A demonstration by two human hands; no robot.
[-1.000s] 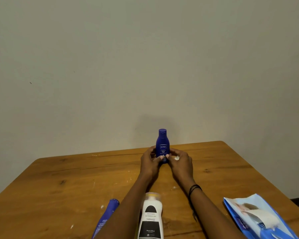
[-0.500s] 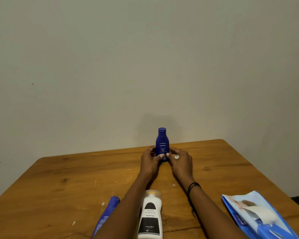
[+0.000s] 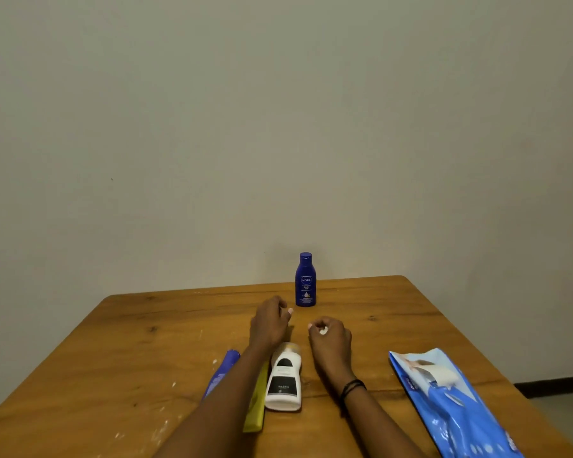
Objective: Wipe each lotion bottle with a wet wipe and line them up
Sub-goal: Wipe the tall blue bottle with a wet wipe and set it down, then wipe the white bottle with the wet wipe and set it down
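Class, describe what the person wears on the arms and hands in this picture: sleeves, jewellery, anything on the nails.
Both forearms are bare, no sleeves in view. The right wrist carries thin black bands. The left hand and right hand show no rings or gloves; the visible fingernails look pale.

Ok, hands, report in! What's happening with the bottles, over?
Left hand empty, right hand closed on wipe. Small blue bottle standing at far edge, released. White bottle lying between arms, next. Nothing blocking.

A plain room in what looks like a home

A worn wooden table (image 3: 146, 352), flecked with pale paint spots, stands against a bare off-white wall (image 3: 278, 127); toiletries lie on it: a blue lotion bottle (image 3: 305, 280), a white bottle (image 3: 284, 380) and a wet-wipe pack (image 3: 450, 404).
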